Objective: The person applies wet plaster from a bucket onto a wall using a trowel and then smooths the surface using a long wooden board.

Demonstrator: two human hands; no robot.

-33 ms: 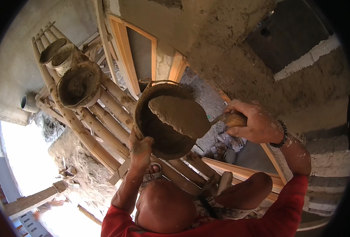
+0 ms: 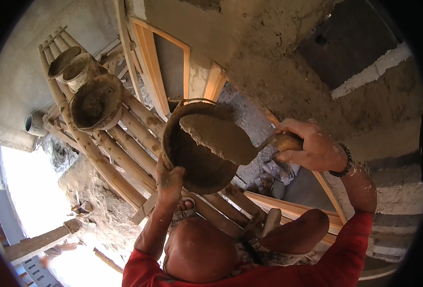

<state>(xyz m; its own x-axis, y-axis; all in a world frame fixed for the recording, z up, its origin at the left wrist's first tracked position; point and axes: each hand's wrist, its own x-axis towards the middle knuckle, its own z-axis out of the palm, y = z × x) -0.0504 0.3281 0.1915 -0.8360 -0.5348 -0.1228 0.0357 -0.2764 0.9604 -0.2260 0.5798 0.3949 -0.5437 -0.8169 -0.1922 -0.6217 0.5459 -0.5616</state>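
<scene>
My left hand [image 2: 170,182] grips the near left rim of a mud-caked bucket [image 2: 199,174], its thumb over the edge. The bucket tilts so that its mouth shows, with wet mud coating the inside. Closed around the wooden handle of a trowel [image 2: 286,142] is my right hand [image 2: 314,147], to the right of the bucket. The trowel's blade lies across the bucket's mouth, covered by a thick slab of brown mortar [image 2: 218,138] that hides the blade. I cannot tell whether the blade touches the rim.
A scaffold of bamboo poles [image 2: 130,165] runs to the far left beneath me. On it stand a wide mortar tub [image 2: 117,115] and two more buckets [image 2: 75,76]. Wooden frames [image 2: 149,62] stand beyond. A rough plastered wall [image 2: 269,57] rises on the right; rubble [image 2: 273,179] lies below.
My right hand and the trowel with its mortar have shifted slightly to the right. The left hand and bucket have hardly moved.
</scene>
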